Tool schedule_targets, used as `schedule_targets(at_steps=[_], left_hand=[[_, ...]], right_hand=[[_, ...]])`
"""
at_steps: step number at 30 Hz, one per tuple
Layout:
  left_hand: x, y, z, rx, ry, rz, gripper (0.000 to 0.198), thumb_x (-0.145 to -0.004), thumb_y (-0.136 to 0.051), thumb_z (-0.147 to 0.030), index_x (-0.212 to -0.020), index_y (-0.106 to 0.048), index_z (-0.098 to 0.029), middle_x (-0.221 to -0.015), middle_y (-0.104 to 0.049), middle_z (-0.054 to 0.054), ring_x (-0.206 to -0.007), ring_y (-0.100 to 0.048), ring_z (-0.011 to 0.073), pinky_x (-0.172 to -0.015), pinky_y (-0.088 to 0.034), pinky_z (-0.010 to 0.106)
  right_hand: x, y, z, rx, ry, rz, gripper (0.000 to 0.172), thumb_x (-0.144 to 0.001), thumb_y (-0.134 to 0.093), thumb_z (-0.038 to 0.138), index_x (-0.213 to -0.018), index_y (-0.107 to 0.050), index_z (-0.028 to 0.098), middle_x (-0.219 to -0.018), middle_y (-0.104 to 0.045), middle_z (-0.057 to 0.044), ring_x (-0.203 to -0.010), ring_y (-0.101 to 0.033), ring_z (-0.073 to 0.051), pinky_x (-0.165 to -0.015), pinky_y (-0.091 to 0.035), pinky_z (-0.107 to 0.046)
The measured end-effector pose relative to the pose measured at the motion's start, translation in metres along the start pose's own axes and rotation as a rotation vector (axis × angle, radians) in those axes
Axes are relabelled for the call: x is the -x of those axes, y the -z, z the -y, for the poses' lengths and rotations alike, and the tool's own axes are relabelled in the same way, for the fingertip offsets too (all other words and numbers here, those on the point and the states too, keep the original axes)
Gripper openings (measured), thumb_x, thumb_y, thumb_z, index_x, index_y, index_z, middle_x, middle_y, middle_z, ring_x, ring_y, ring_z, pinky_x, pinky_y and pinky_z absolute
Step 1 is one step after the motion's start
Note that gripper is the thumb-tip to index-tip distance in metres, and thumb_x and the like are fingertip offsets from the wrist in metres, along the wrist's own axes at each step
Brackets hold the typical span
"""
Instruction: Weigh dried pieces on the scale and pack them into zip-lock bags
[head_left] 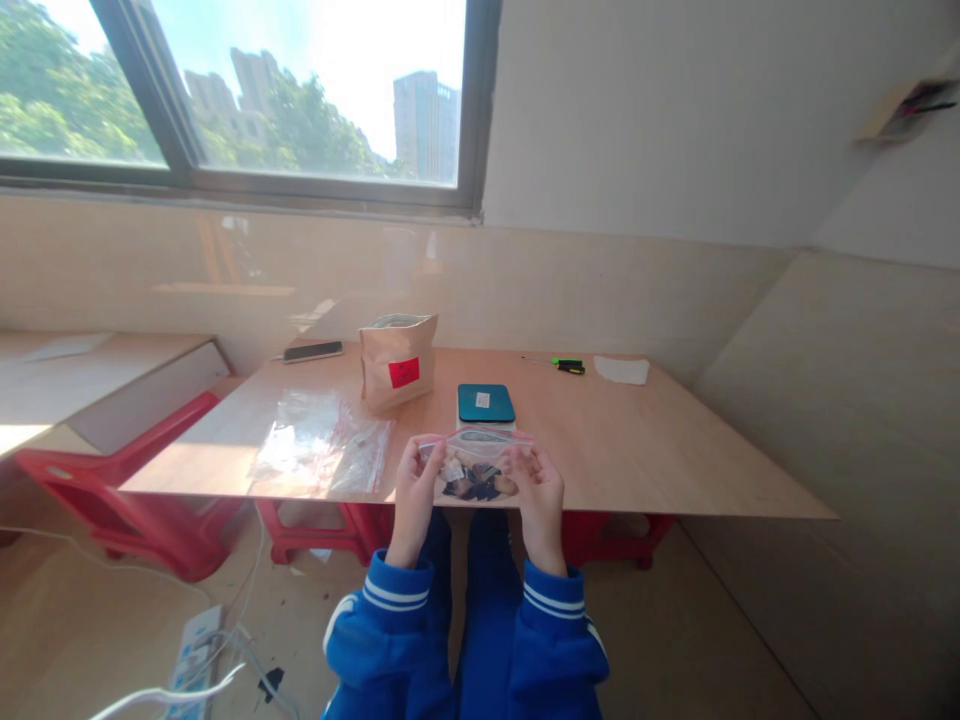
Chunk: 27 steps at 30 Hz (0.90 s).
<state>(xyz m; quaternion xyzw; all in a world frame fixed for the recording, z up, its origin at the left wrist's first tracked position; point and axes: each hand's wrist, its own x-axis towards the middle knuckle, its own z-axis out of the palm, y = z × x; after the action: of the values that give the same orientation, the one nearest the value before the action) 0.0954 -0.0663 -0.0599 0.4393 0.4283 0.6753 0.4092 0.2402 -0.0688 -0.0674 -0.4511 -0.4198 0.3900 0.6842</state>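
Hands pinch a small bag (475,465) by its top corners, left hand (415,487) on one side, right hand (537,490) on the other. Bag hangs between them, long side across, over the table (637,450) edge.

On the wooden table (675,450), a teal scale (486,403) sits at centre. A brown paper bag (397,360) stands at its ten o'clock, a phone (313,351) further left. Empty plastic bags (322,450) lie at eight o'clock; a green pen (568,364) at two o'clock.
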Motion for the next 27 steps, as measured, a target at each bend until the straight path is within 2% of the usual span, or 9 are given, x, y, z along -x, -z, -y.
schedule_targets(at_steps=[3, 6, 9, 14, 18, 24, 27], left_hand=[[-0.002, 0.002, -0.002, -0.031, -0.010, 0.009, 0.020, -0.081, -0.063, -0.039, -0.080, -0.061, -0.018, -0.073, -0.059, 0.000, -0.072, -0.055, 0.0139, -0.069, -0.044, 0.024], [-0.005, 0.008, 0.000, -0.037, -0.031, 0.024, 0.021, -0.080, -0.064, -0.038, -0.077, -0.061, -0.018, -0.070, -0.058, -0.001, -0.069, -0.054, 0.0132, -0.068, -0.043, 0.024], [-0.007, 0.014, 0.003, -0.057, -0.044, 0.024, 0.022, -0.078, -0.067, -0.039, -0.076, -0.062, -0.018, -0.068, -0.058, -0.001, -0.068, -0.055, 0.0139, -0.068, -0.043, 0.024], [-0.009, 0.018, 0.002, -0.105, -0.047, 0.017, 0.022, -0.077, -0.068, -0.039, -0.081, -0.066, -0.017, -0.073, -0.065, 0.002, -0.071, -0.059, 0.0158, -0.072, -0.045, 0.028], [-0.009, 0.016, 0.002, -0.116, -0.047, -0.010, 0.022, -0.076, -0.068, -0.038, -0.081, -0.067, -0.016, -0.073, -0.066, 0.002, -0.070, -0.059, 0.0159, -0.070, -0.045, 0.028], [-0.006, 0.012, 0.007, -0.126, -0.025, -0.112, 0.022, -0.077, -0.067, -0.039, -0.078, -0.065, -0.017, -0.071, -0.064, 0.002, -0.068, -0.058, 0.0159, -0.067, -0.044, 0.027], [-0.004, 0.010, 0.004, -0.100, -0.018, -0.128, 0.024, -0.078, -0.066, -0.041, -0.078, -0.064, -0.017, -0.072, -0.063, 0.001, -0.070, -0.058, 0.0152, -0.068, -0.044, 0.026]], right_hand=[[0.000, 0.000, 0.000, -0.005, -0.047, -0.006, 0.039, -0.074, -0.069, 0.048, -0.094, -0.066, 0.015, -0.083, -0.073, -0.006, -0.068, -0.065, -0.016, -0.054, -0.054, -0.025], [0.000, 0.001, -0.001, -0.013, -0.035, -0.059, 0.034, -0.074, -0.069, 0.047, -0.086, -0.067, 0.015, -0.077, -0.072, -0.004, -0.063, -0.063, -0.014, -0.054, -0.053, -0.024], [-0.002, 0.003, -0.002, 0.010, -0.015, -0.057, 0.032, -0.075, -0.068, 0.047, -0.080, -0.067, 0.015, -0.074, -0.072, -0.005, -0.063, -0.064, -0.014, -0.055, -0.053, -0.025], [-0.003, 0.004, -0.002, 0.023, -0.004, -0.069, 0.033, -0.073, -0.070, 0.045, -0.085, -0.069, 0.014, -0.084, -0.074, -0.008, -0.073, -0.067, -0.018, -0.071, -0.055, -0.033], [-0.003, 0.004, -0.003, -0.010, -0.040, -0.064, 0.034, -0.072, -0.072, 0.045, -0.087, -0.070, 0.014, -0.086, -0.074, -0.007, -0.080, -0.068, -0.020, -0.077, -0.054, -0.034], [0.002, -0.007, -0.006, -0.055, -0.002, -0.155, 0.031, -0.069, -0.074, 0.042, -0.080, -0.067, 0.014, -0.078, -0.072, -0.006, -0.078, -0.067, -0.020, -0.072, -0.054, -0.033], [0.005, -0.012, -0.005, -0.117, -0.012, -0.133, 0.032, -0.071, -0.072, 0.045, -0.081, -0.064, 0.016, -0.080, -0.071, -0.005, -0.080, -0.068, -0.020, -0.069, -0.056, -0.031]])
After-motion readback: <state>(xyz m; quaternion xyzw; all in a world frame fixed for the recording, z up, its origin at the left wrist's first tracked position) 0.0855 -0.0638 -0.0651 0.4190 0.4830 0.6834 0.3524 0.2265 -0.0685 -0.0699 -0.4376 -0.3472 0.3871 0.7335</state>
